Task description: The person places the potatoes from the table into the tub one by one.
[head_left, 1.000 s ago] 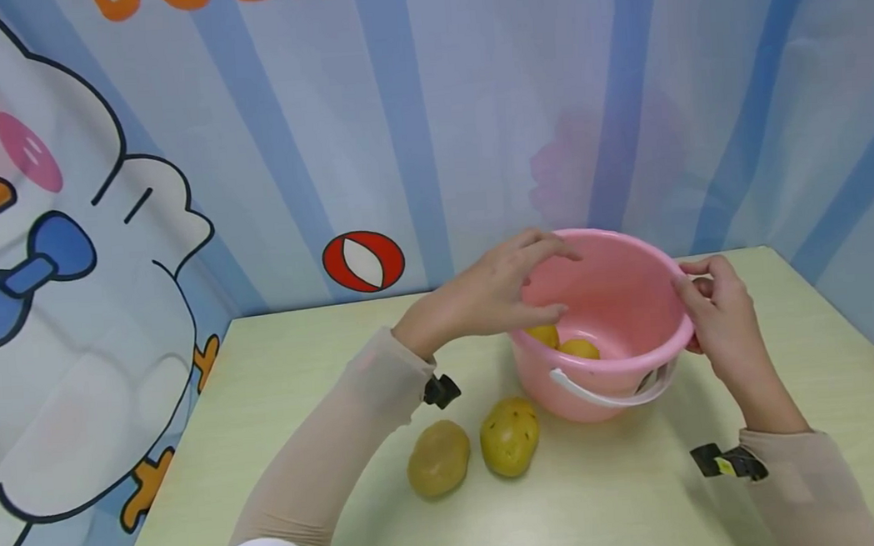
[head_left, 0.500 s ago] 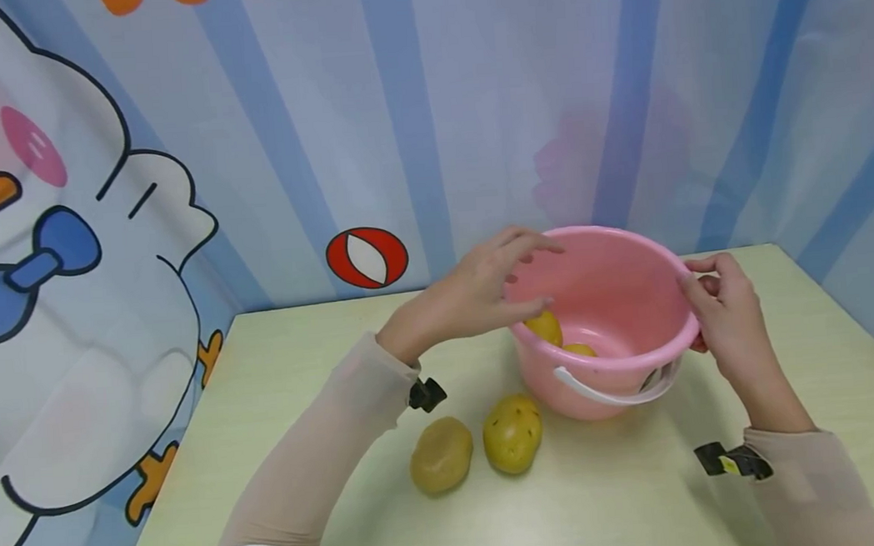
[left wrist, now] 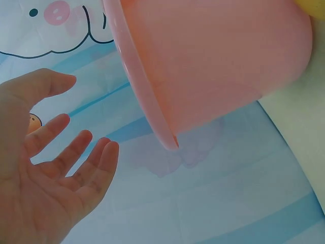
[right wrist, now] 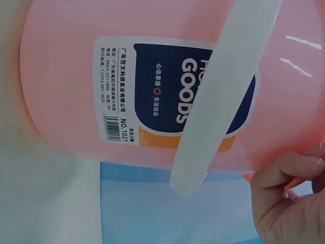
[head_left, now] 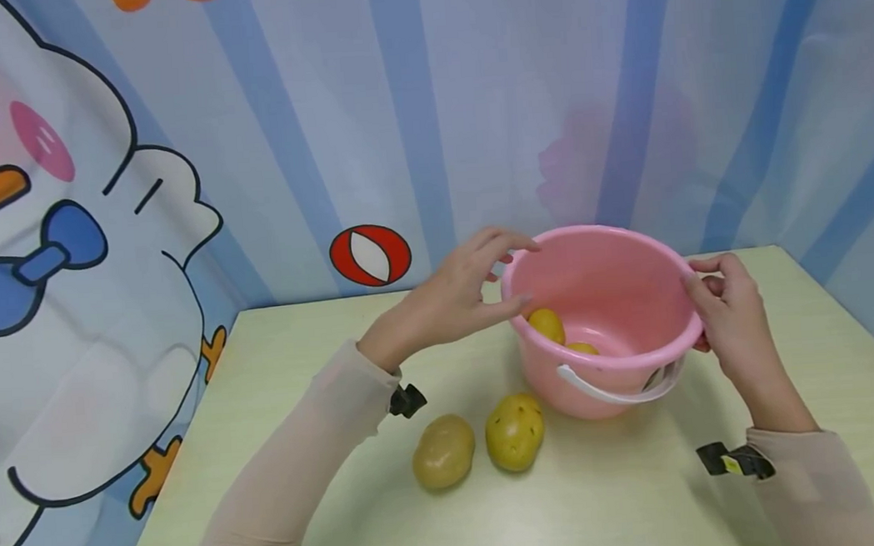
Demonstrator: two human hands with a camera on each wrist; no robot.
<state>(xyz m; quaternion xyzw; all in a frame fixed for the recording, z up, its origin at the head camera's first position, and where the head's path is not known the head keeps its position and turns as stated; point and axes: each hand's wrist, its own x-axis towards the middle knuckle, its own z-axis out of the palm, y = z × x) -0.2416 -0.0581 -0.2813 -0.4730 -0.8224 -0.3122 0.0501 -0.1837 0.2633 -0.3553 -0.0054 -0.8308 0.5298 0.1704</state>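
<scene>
On the table stands a pink bucket (head_left: 601, 380) with a white handle (head_left: 610, 398) hanging at its front. My right hand (head_left: 732, 313) grips the bucket's right rim between thumb and fingers; the right wrist view shows part of that hand (right wrist: 294, 195) beside the bucket's wall. By the left rim, my left hand (head_left: 461, 292) holds nothing, its fingers spread and slightly bent. In the left wrist view this hand (left wrist: 61, 168) is apart from the rim. Inside the bucket lie a yellow round piece (head_left: 547, 325) and another yellow piece (head_left: 583, 348), partly hidden by the rim.
In front of the bucket, a tan potato (head_left: 444, 452) and a yellow potato-shaped piece with dark specks (head_left: 515, 433) lie side by side on the pale table (head_left: 322, 355). A blue striped cloth (head_left: 464, 96) with cartoon prints hangs behind the table.
My left hand has drawn back leftward, from over the bucket's opening to its left rim, uncovering more of the yellow piece inside. My right hand keeps its hold on the rim.
</scene>
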